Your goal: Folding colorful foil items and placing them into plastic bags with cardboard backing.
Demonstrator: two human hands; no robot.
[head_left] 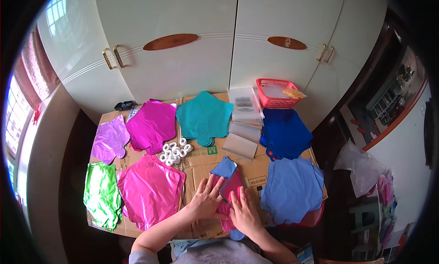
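A folded strip of shiny pink foil (pixel 232 185) with a light blue part (pixel 224 167) at its far end lies lengthwise in front of me. My left hand (pixel 204 202) rests on its left side with fingers stretched out. On its right side my right hand (pixel 245 215) lies flat, fingers extended. Both hands are open, pressing on the strip without gripping it. Beneath my wrists a bit of light blue (pixel 236 234) sticks out at the near end. To the left spreads a pile of pink foil sheets (pixel 151 191); to the right is a pile of light blue ones (pixel 292 191).
Cardboard (pixel 196 161) covers the table. Around it lie green (pixel 102 195), lilac (pixel 109 138), magenta (pixel 152 124), teal (pixel 205 117) and dark blue (pixel 286 131) foil piles. Several small white rolls (pixel 173 152), clear plastic sleeves (pixel 242 144) and a red basket (pixel 271 102) stand near the cabinet (pixel 169 72).
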